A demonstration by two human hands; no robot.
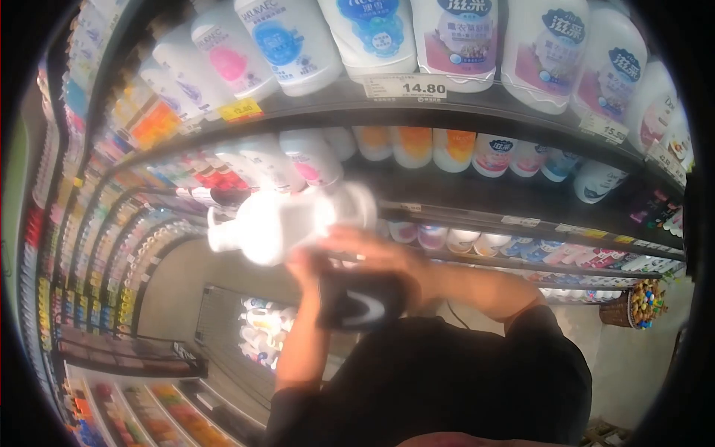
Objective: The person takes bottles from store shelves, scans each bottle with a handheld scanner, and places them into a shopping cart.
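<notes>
A white pump bottle (pixel 272 223) lies tilted on its side in front of the shelves, its pump end to the left and its broad end to the right. Motion blur and glare hide its label. From below, my left hand (pixel 304 262) grips the bottle's body. My right hand (pixel 372 249) has its fingers on the bottle near the broad end. Between my forearms is a black item (pixel 363 300) with a white curved mark; what it is, I cannot tell.
Shelves of white bottles (pixel 380 37) curve across the top, with a price tag (pixel 406 88) on the edge. A wire cart (pixel 216 316) holding several bottles stands below left. A brown basket (pixel 617 313) of colourful items is at right, bins (pixel 141 410) at lower left.
</notes>
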